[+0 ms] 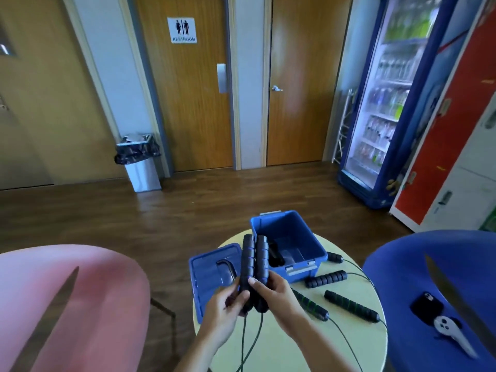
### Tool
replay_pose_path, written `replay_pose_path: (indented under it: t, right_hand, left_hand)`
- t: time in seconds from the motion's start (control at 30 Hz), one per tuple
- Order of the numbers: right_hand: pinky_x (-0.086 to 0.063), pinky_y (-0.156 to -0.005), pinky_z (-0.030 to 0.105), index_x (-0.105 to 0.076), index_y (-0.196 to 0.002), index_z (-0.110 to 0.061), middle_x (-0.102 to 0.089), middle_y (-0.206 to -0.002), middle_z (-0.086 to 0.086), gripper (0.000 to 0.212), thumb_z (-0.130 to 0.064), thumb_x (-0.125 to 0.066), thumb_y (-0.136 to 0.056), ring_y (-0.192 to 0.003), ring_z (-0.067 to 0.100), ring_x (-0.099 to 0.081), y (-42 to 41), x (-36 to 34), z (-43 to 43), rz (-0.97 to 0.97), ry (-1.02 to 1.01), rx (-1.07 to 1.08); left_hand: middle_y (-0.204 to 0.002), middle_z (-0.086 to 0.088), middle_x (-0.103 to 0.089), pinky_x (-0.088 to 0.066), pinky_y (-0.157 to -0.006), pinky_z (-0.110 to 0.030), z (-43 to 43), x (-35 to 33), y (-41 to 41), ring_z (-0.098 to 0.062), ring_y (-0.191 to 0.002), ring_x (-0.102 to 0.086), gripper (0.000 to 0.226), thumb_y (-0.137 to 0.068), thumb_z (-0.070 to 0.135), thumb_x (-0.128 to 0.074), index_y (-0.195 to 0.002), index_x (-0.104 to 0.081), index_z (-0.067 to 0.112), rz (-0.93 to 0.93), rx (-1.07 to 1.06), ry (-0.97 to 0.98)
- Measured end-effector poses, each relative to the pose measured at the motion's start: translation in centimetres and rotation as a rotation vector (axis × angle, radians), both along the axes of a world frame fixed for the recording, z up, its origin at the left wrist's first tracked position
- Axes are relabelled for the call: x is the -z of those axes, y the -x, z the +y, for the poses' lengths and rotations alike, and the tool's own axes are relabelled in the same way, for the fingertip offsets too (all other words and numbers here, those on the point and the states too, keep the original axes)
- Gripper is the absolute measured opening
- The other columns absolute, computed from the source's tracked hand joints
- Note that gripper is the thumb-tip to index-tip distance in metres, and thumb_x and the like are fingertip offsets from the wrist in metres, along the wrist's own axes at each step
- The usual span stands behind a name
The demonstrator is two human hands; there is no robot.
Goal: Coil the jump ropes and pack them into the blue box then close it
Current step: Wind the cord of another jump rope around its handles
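A single wide-angle camera sits on the person's head and looks forward and down, so the round table (281, 350) fills the lower middle, close under the lens. The left hand (224, 307) and right hand (279, 296) enter from the bottom edge and grip a pair of jump rope handles (253, 264) nearest the camera, in front of the blue box (300, 229). A pink chair (67, 304) lies at lower left, a blue chair (429, 264) at lower right. Further off, the wooden floor (161, 218) runs up to the restroom door (188, 103) across the top, and the drinks fridge (389, 103) leans in at the right edge, its lines bent by the lens.
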State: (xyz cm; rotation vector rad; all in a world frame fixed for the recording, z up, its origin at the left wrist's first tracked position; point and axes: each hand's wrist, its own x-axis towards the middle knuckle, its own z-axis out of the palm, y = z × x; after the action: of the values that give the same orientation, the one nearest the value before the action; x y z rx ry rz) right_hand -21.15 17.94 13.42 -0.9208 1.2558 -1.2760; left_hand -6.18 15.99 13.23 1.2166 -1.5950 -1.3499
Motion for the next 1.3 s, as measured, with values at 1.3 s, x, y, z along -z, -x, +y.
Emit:
replay_pose_path:
  t: [1.3]
  right_hand:
    - [-0.056, -0.080, 0.037, -0.050, -0.114, -0.017, -0.057, -0.116, 0.010, 0.059, -0.014, -0.082, -0.065, -0.099, 0.026, -0.062, -0.5, -21.0, -6.2, 0.562, 0.027, -0.513]
  left_hand:
    - [-0.121, 0.009, -0.058, -0.044, -0.092, -0.028, -8.2, -20.1, -6.3, -0.010, -0.111, -0.055, 0.076, -0.070, 0.077, -0.057, -0.129, -0.052, 0.030, -0.212, -0.187, 0.393]
